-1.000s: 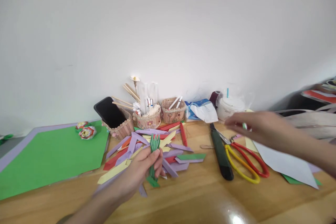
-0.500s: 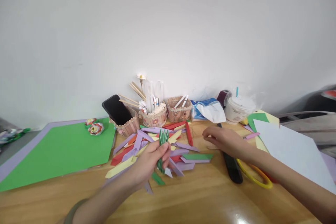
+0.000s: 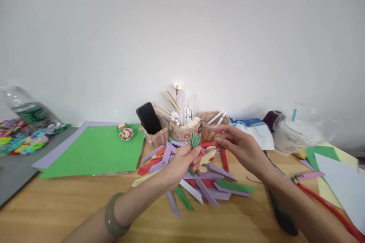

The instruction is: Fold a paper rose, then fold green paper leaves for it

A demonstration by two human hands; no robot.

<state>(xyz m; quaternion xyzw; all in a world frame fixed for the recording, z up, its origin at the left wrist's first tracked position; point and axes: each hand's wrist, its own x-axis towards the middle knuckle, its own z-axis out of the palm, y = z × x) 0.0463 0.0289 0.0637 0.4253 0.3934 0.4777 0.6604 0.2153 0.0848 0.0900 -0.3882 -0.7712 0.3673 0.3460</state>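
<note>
Head view: left hand [image 3: 182, 161] grips green paper bundle [image 3: 194, 145], right hand [image 3: 238, 146] beside.

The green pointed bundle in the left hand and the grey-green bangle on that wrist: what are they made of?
The green pointed bundle in the left hand looks like matte paper: thin folded strips, sharp tips. The grey-green bangle is smooth, faintly glossy, perhaps stone or glass.

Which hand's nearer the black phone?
Left. The left hand, gripping a green paper piece, sits right of the phone; the right hand is farther right.
</note>
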